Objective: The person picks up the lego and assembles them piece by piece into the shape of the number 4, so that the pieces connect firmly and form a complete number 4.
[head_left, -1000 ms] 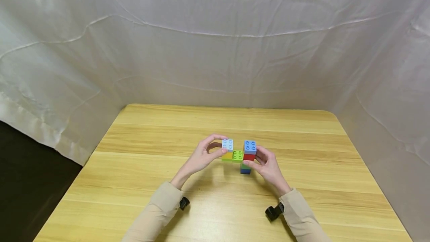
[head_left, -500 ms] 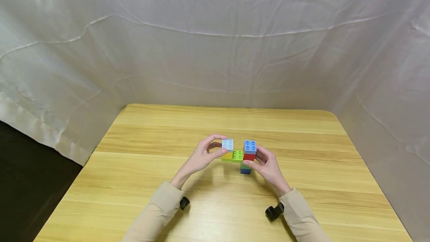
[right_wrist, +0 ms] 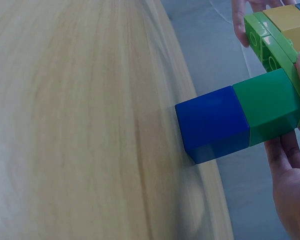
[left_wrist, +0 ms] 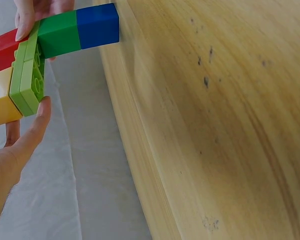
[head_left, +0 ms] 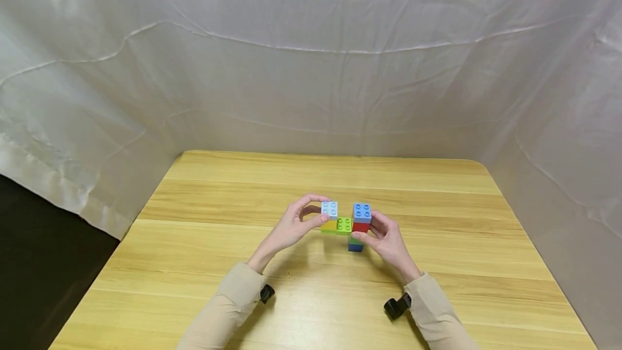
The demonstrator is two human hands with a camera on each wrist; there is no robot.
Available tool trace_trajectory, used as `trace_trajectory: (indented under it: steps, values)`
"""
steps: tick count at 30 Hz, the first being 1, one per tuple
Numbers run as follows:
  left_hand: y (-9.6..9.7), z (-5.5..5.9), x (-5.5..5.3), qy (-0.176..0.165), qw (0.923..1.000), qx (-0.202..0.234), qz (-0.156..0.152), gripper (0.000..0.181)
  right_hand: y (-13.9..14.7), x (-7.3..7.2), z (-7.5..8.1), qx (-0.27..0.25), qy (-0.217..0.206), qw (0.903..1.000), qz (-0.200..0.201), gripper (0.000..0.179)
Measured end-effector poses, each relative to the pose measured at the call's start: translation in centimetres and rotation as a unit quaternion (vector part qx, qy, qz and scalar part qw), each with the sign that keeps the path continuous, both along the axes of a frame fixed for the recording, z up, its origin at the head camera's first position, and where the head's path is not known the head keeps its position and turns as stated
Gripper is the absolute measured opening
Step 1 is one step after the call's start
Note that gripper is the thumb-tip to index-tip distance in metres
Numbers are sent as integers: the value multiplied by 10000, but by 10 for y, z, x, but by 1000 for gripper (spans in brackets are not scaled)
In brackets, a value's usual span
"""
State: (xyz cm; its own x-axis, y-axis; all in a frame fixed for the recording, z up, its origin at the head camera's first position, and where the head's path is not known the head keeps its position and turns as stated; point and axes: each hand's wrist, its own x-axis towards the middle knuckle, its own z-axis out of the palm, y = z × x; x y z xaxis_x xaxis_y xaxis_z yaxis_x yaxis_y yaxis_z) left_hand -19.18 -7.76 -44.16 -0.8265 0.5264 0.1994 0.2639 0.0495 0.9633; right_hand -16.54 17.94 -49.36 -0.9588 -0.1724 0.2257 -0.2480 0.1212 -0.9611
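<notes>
A joined structure of toy building bricks stands between both hands in the head view. Lime-green plates [head_left: 344, 224] bridge its two sides. On the left sit a yellow brick [head_left: 329, 225] and a light blue brick [head_left: 329, 207]; on the right, a red brick [head_left: 360, 227] under a blue brick [head_left: 362, 213]. Below the right end a green brick [right_wrist: 267, 107] and a dark blue brick [right_wrist: 212, 125] form a leg, close over the tabletop. My left hand [head_left: 295, 224] pinches the left stack, one fingertip at the plates' underside. With thumb and fingers, my right hand [head_left: 389, 240] grips the right stack.
The wooden table [head_left: 204, 209] spreads around both hands. Pale cloth [head_left: 311, 91] hangs behind it and at the sides. A black wrist device [head_left: 397, 305] shows by the right cuff, another black device [head_left: 266, 293] by the left cuff.
</notes>
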Motion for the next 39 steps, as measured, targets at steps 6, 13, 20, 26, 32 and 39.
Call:
trace_trajectory:
  steps: [6, 13, 20, 26, 32, 39]
  values:
    - [0, 1, 0, 10, 10000, -12, 21, 35, 0, 0, -1, -11, 39, 10000, 20, 51]
    - [0, 1, 0, -30, 10000, 2, 15, 35, 1, 0, -2, -14, 126, 9999, 26, 50]
    - [0, 0, 0, 1, 10000, -13, 5, 34, 1, 0, 0, -16, 76, 10000, 55, 51]
    - [0, 1, 1, 45, 10000, -26, -12, 34, 0, -1, -1, -25, 83, 10000, 40, 51]
    - [-1, 0, 0, 49, 10000, -5, -40, 34, 0, 0, 0, -57, 11, 10000, 48, 52]
    - [-1, 0, 0, 61, 10000, -60, -28, 34, -1, 0, -1, -41, -14, 10000, 30, 52]
